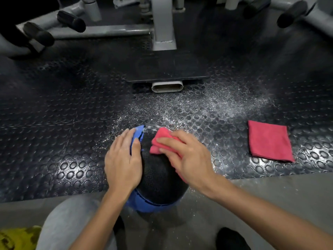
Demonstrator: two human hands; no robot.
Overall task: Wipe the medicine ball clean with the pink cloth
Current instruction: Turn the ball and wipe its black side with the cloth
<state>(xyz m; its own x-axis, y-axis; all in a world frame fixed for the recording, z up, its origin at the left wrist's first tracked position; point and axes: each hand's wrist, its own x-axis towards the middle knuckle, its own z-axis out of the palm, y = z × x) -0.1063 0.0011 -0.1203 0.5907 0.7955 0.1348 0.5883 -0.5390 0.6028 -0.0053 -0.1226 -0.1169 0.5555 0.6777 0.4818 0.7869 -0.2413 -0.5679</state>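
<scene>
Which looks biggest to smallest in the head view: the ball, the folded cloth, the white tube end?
1. ball
2. folded cloth
3. white tube end
The ball lies nearest the camera, so its lead is partly nearness.

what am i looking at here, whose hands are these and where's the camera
There is no machine here: one wide-angle camera worn on a person's head looks down at their two bare hands. The left hand rests flat on a round, textured black-and-blue medicine ball. The right hand presses a crumpled pink cloth onto the ball's top. Beyond it lies a black studded rubber floor, speckled with droplets. A second folded cloth, also pink, lies apart on the person's right. Grey metal gym equipment stands behind.
</scene>
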